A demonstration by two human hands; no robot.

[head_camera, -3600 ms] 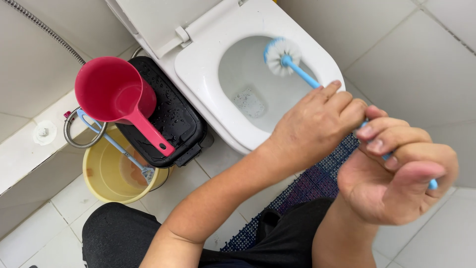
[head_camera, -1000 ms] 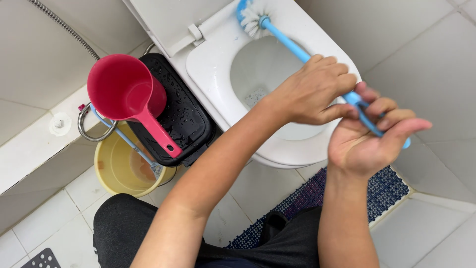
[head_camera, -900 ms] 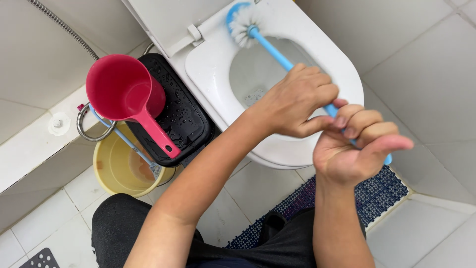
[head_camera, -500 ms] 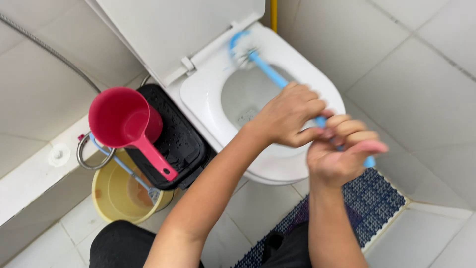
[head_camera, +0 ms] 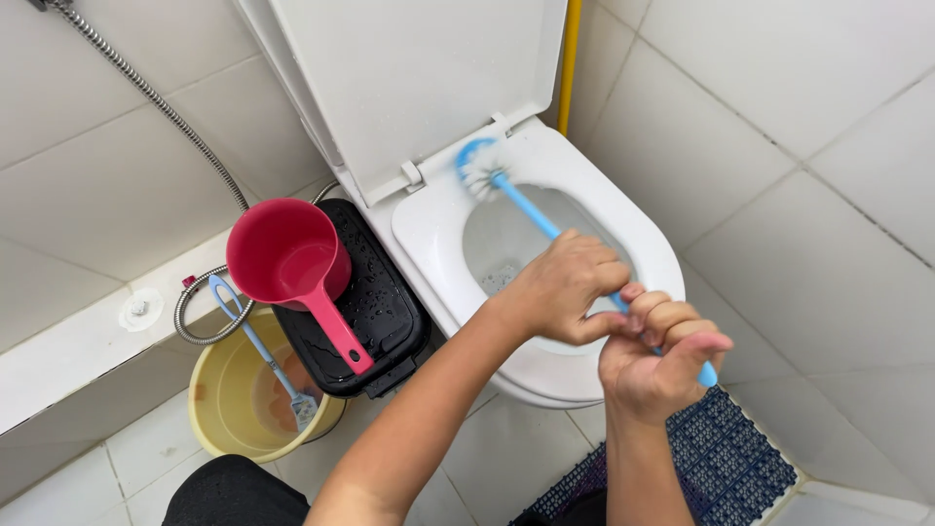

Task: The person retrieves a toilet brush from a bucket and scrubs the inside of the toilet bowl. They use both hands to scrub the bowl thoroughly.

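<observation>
1. Since half a second ago the toilet brush has swung its head from the back middle of the rim toward the back left, close beside the seat hinge, and the view has pulled back to show more of the raised lid.
2. The brush has a blue handle and white bristles; the bristle head rests on the back rim of the white toilet, and the handle slants down and right across the bowl opening.
3. The left hand is curled shut around the middle of the handle, knuckles up.
4. The right hand grips the lower end of the handle with thumb and first fingers, the other fingers loosely spread (only the blue tip shows below it).
5. Just left of the toilet stands a black bin, wet with drops, carrying a red scoop.
6. A yellow bucket sits beside the bin with a light blue tool inside.
7. A metal hose runs along the tiled wall, and a dark blue mat lies on the floor under the right hand.
</observation>
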